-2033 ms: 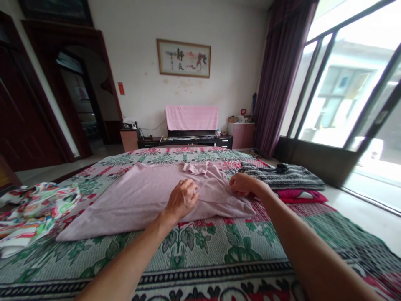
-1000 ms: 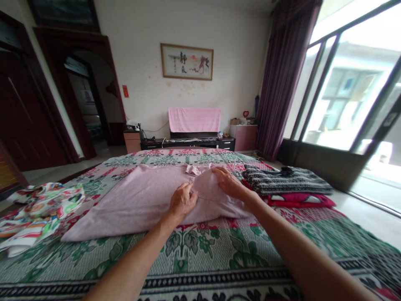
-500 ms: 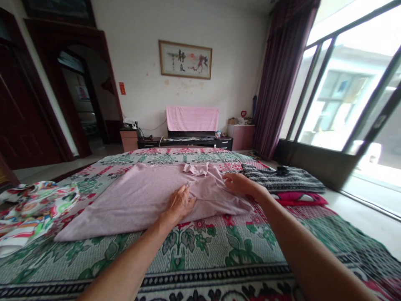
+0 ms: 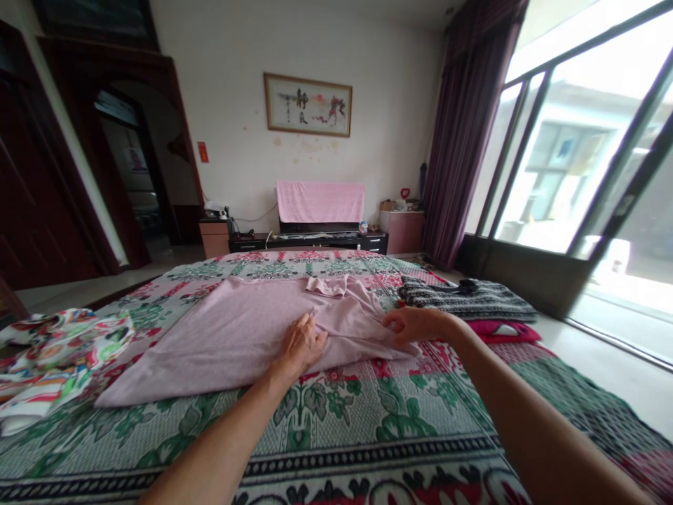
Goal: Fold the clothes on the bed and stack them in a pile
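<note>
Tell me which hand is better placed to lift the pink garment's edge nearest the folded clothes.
Probably the right hand: it is at that edge of the pink garment, near the folded clothes. The left hand rests farther in on the fabric. Whether the right one grips cloth is unclear.

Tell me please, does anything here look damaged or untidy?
Yes. Brownish patches mark the wall below the framed calligraphy painting; the multicoloured garment at left lies crumpled, unlike the folded clothes at right.

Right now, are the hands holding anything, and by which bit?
The left hand rests on the pink garment; the right hand curls at its right edge. Whether either pinches cloth can't be told.
</note>
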Demonstrator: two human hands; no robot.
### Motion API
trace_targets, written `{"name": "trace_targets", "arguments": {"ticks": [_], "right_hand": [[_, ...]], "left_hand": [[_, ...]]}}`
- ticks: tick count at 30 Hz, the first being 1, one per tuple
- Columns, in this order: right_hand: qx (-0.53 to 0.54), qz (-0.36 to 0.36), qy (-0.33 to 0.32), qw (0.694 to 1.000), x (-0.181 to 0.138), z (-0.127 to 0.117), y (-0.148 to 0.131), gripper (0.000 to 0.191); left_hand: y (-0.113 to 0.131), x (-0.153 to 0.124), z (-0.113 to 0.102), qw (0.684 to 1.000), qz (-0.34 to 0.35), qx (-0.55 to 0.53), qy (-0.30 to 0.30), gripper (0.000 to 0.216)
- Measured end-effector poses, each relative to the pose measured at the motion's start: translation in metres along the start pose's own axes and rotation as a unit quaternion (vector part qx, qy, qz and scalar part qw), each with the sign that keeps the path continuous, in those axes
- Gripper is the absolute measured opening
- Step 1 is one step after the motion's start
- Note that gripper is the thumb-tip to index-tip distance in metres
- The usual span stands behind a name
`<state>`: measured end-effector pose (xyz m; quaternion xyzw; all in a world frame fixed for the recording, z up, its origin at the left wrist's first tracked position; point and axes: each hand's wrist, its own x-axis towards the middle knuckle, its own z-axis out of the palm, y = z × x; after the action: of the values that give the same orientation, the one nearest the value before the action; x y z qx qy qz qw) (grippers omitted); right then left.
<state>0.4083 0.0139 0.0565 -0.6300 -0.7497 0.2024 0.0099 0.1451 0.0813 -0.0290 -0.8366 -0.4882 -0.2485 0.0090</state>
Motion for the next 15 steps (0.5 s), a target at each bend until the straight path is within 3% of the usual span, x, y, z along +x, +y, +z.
{"name": "trace_targets", "arguments": {"ticks": [4, 8, 10, 15], "right_hand": [[0.033, -0.044, 0.051, 0.997, -0.005, 0.017, 0.002, 0.04], [-0.002, -0.108, 0.257, 0.96, -0.001, 0.048, 0.011, 0.032], [-0.005, -0.132, 0.322, 0.937, 0.001, 0.059, 0.016, 0.031], [-0.008, -0.071, 0.353, 0.933, -0.005, 0.063, 0.025, 0.031]], "left_hand": [[0.0, -0.001, -0.001, 1.0, 0.006, 0.01, -0.002, 0.035], [0.001, -0.002, -0.003, 1.0, 0.013, 0.02, -0.003, 0.033], [0.001, -0.002, -0.002, 1.0, 0.016, 0.019, -0.001, 0.034], [-0.003, -0.001, 0.003, 1.0, 0.019, 0.013, 0.003, 0.041]]}}
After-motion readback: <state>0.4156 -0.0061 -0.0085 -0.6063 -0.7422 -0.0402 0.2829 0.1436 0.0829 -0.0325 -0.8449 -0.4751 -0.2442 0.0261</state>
